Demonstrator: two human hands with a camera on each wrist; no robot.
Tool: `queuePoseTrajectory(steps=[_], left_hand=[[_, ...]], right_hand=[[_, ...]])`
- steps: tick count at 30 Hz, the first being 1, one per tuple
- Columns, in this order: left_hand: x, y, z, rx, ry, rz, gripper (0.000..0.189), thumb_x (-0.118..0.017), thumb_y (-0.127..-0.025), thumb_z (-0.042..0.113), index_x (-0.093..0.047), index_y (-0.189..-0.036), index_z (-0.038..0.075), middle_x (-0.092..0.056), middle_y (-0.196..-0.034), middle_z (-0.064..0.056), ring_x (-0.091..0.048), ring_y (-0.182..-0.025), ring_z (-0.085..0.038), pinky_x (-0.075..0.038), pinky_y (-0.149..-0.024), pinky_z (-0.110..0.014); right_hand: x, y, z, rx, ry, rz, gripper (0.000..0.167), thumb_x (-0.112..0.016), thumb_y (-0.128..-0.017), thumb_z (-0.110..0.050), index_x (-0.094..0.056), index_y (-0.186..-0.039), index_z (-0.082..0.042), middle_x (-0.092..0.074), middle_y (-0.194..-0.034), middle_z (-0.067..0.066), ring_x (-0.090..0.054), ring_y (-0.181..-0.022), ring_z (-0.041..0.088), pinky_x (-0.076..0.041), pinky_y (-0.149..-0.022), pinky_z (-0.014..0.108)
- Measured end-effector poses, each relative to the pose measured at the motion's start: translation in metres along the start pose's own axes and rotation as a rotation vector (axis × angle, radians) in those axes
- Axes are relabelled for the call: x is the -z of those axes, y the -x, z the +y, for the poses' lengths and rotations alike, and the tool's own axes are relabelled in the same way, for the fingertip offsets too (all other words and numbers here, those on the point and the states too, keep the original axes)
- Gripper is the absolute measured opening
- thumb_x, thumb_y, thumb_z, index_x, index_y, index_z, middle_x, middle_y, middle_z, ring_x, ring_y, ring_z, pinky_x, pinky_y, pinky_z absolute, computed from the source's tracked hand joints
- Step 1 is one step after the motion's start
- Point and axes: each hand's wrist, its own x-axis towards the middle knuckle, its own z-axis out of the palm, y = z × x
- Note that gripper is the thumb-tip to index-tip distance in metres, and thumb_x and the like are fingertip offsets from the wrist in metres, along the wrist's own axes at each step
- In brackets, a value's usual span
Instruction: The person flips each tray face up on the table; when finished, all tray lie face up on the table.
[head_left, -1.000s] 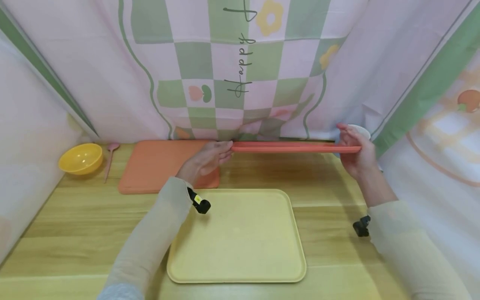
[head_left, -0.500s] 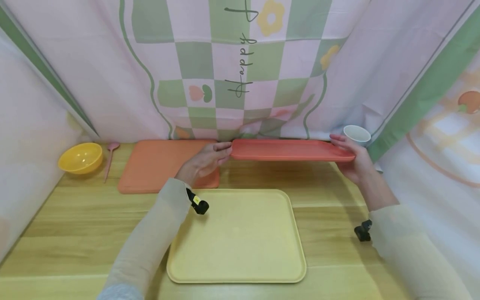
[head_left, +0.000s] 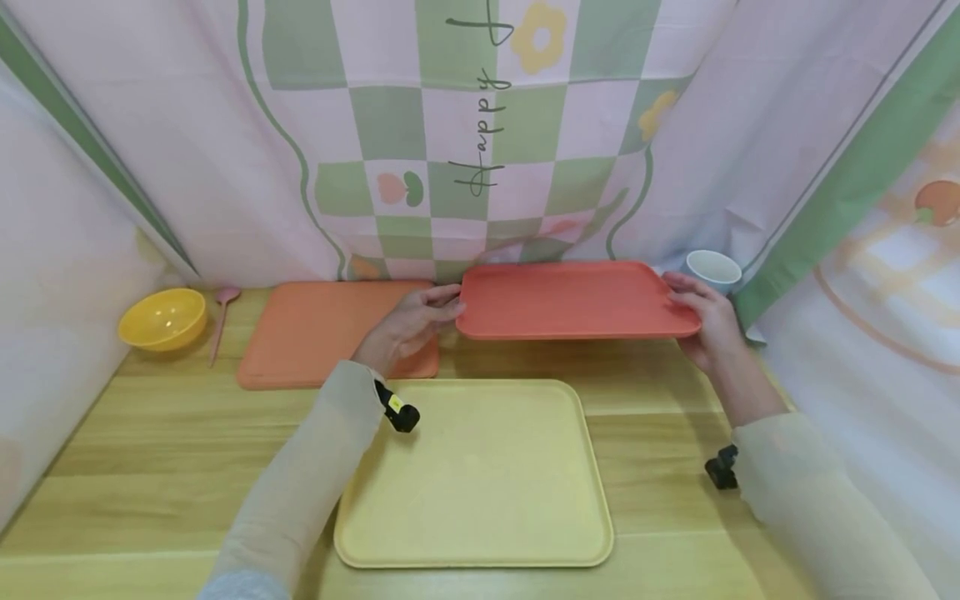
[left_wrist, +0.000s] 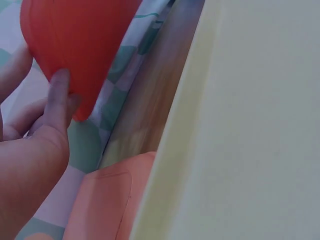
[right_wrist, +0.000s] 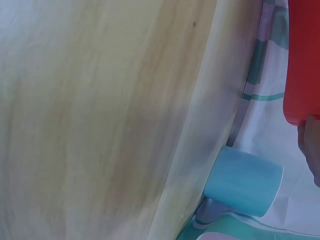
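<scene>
Both hands hold a red tray (head_left: 570,300) above the back of the wooden table, its top face turned up and toward me. My left hand (head_left: 411,323) pinches its left edge, thumb on one face and fingers on the other, as the left wrist view also shows at the tray's corner (left_wrist: 75,55). At the right edge, my right hand (head_left: 708,321) grips the rim; only a sliver of that hand (right_wrist: 311,147) shows in the right wrist view. Below lies a yellow tray (head_left: 474,475), flat on the table, and an orange tray (head_left: 315,333) lies behind my left forearm.
A yellow bowl (head_left: 163,320) and a pink spoon (head_left: 222,325) lie at the back left. Close behind my right hand stands a blue cup (head_left: 712,268), seen from the side as a blue cup (right_wrist: 243,181) in the right wrist view. A checkered curtain (head_left: 480,167) hangs along the back edge.
The red tray has tilted from nearly edge-on to showing its broad top face. My right hand has shifted slightly left and down, uncovering the cup. The left hand stays nearly in place.
</scene>
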Motion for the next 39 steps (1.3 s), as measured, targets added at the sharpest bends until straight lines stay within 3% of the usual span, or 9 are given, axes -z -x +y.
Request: queuePoseTrajectory(steps=[4, 8, 12, 17, 23, 30, 32, 36, 39], left_hand=[[-0.001, -0.003, -0.001, 0.006, 0.044, 0.061, 0.057, -0.059, -0.100, -0.005, -0.039, -0.153, -0.003, -0.043, -0.155, -0.016, -0.061, -0.116, -0.016, -0.051, -0.099, -0.028], [-0.001, -0.007, -0.003, 0.015, 0.081, 0.160, 0.054, -0.063, -0.097, -0.007, -0.047, -0.148, -0.004, -0.050, -0.149, -0.019, -0.068, -0.102, -0.016, -0.057, -0.086, -0.026], [-0.004, -0.009, -0.005, 0.021, 0.096, 0.243, 0.048, -0.064, -0.094, -0.011, -0.054, -0.141, -0.006, -0.058, -0.137, -0.021, -0.071, -0.085, -0.016, -0.059, -0.079, -0.027], [-0.006, -0.009, -0.005, 0.036, 0.098, 0.300, 0.044, -0.066, -0.093, -0.011, -0.060, -0.136, -0.005, -0.069, -0.114, -0.016, -0.072, -0.082, -0.017, -0.060, -0.077, -0.029], [-0.006, -0.010, -0.006, 0.056, 0.045, 0.291, 0.043, -0.066, -0.093, -0.010, -0.059, -0.135, -0.007, -0.071, -0.108, -0.014, -0.072, -0.077, -0.016, -0.061, -0.076, -0.030], [-0.006, -0.011, -0.008, 0.108, -0.004, 0.253, 0.042, -0.063, -0.094, -0.011, -0.057, -0.136, -0.008, -0.070, -0.105, -0.013, -0.071, -0.081, -0.016, -0.060, -0.077, -0.029], [-0.007, -0.011, -0.009, 0.126, -0.010, 0.241, 0.043, -0.063, -0.094, -0.011, -0.057, -0.137, -0.007, -0.070, -0.102, -0.012, -0.070, -0.082, -0.016, -0.060, -0.077, -0.028], [-0.007, -0.011, -0.008, 0.150, -0.016, 0.233, 0.045, -0.064, -0.094, -0.010, -0.056, -0.138, -0.005, -0.069, -0.100, -0.010, -0.070, -0.081, -0.016, -0.060, -0.074, -0.027], [-0.008, -0.011, -0.008, 0.156, -0.019, 0.236, 0.045, -0.065, -0.094, -0.010, -0.056, -0.138, -0.004, -0.070, -0.101, -0.010, -0.070, -0.080, -0.015, -0.059, -0.073, -0.026]], right_hand=[[0.000, 0.000, 0.001, -0.004, 0.023, 0.060, 0.037, -0.046, -0.098, 0.017, -0.076, -0.107, -0.004, -0.073, -0.105, 0.007, -0.070, -0.090, 0.016, -0.060, -0.071, 0.026], [0.002, -0.001, 0.002, -0.017, 0.047, 0.101, 0.036, -0.050, -0.097, 0.017, -0.078, -0.104, -0.005, -0.075, -0.100, 0.007, -0.072, -0.084, 0.015, -0.060, -0.068, 0.026], [0.003, -0.001, 0.002, -0.033, 0.066, 0.115, 0.034, -0.055, -0.095, 0.017, -0.079, -0.104, -0.006, -0.075, -0.102, 0.005, -0.072, -0.087, 0.015, -0.060, -0.070, 0.027], [0.005, 0.000, 0.001, -0.074, 0.119, 0.142, 0.035, -0.058, -0.093, 0.017, -0.077, -0.109, -0.008, -0.075, -0.104, -0.002, -0.070, -0.093, 0.010, -0.059, -0.075, 0.025], [0.007, -0.001, 0.001, -0.131, 0.267, 0.178, 0.036, -0.064, -0.093, 0.012, -0.075, -0.112, -0.015, -0.073, -0.102, -0.009, -0.068, -0.091, 0.005, -0.058, -0.075, 0.021], [0.009, -0.005, 0.005, -0.204, 0.451, 0.204, 0.059, -0.064, -0.094, 0.008, -0.051, -0.149, -0.009, -0.069, -0.093, -0.012, -0.066, -0.084, 0.004, -0.058, -0.071, 0.022], [0.010, -0.005, 0.005, -0.217, 0.465, 0.208, 0.062, -0.065, -0.094, 0.007, -0.048, -0.151, -0.008, -0.069, -0.092, -0.013, -0.066, -0.083, 0.004, -0.058, -0.070, 0.022], [0.014, -0.007, 0.004, -0.240, 0.441, 0.190, 0.047, -0.065, -0.093, 0.008, -0.066, -0.132, -0.018, -0.071, -0.092, -0.011, -0.068, -0.076, 0.006, -0.058, -0.068, 0.023], [0.017, -0.009, 0.002, -0.270, 0.457, 0.171, 0.035, -0.064, -0.095, 0.008, -0.063, -0.120, -0.018, -0.071, -0.091, -0.010, -0.068, -0.074, 0.007, -0.058, -0.069, 0.023]])
